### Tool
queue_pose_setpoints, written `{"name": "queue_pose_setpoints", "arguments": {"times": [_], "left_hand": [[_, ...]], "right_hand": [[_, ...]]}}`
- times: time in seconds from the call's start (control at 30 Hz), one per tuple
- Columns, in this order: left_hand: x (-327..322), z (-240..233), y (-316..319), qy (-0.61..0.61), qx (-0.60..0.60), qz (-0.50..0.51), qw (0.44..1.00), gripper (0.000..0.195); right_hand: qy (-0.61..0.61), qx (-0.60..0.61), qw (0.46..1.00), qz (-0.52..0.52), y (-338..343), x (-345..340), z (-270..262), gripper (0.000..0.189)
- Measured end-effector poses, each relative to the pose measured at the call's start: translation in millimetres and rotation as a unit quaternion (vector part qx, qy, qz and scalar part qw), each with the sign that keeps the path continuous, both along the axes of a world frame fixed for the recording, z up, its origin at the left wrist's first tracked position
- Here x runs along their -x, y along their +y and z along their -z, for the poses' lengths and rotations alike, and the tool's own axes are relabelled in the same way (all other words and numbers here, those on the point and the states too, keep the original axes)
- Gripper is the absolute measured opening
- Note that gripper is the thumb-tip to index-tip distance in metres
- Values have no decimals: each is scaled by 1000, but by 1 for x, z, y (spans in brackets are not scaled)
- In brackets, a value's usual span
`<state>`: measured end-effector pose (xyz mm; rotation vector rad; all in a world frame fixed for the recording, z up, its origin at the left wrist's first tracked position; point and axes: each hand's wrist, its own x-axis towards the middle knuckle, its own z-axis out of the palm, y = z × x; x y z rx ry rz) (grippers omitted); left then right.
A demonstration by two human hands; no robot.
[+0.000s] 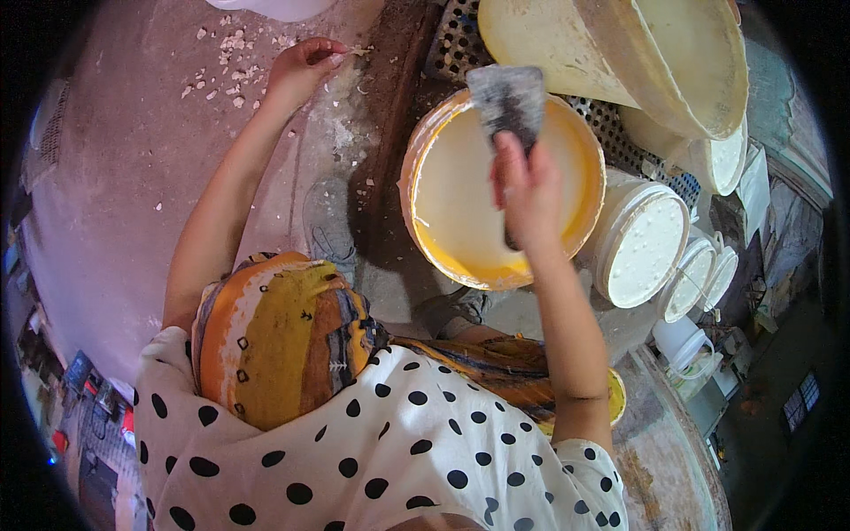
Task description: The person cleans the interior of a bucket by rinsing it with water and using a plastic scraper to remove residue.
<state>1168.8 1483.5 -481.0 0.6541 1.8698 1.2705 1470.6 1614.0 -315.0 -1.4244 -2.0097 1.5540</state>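
Note:
My right hand (528, 192) is closed around the handle of a wide scraper (510, 99), its blade smeared with whitish residue and pointing away from me. Both are above a large round bucket (410, 192) with a yellow inner wall and pale, smooth contents. At the upper left, my left hand (305, 66) has thumb and forefinger pinched together at a small pale flake (358, 50), over the floor strip beside the bucket. Whether the flake is held between the fingertips or lies behind them I cannot tell.
Pale crumbs (236, 50) are scattered on the floor. A big tilted tub (690, 73) stands at the upper right, near a perforated black crate (458, 40). Several white-filled buckets (643, 249) line the right side. A small white pail (677, 342) is lower right.

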Motion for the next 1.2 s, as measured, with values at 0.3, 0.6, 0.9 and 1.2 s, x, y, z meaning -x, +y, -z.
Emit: {"name": "queue_pose_setpoints", "arguments": {"times": [0.3,0.6,0.9,1.2], "left_hand": [[-7,4,15,-24,1,12,1000,21],[-15,-3,12,-102,41,-29,994,29],[24,32,-54,453,274,154,834,43],[-59,-114,60,115,-80,279,950,33]], "right_hand": [[-4,-43,998,-48,-16,-7,18,26],[-15,-47,992,-119,-45,-10,21,30],[-121,-109,947,-276,-13,-48,-86,29],[-224,-67,962,-141,-15,-118,-117,20]]}}
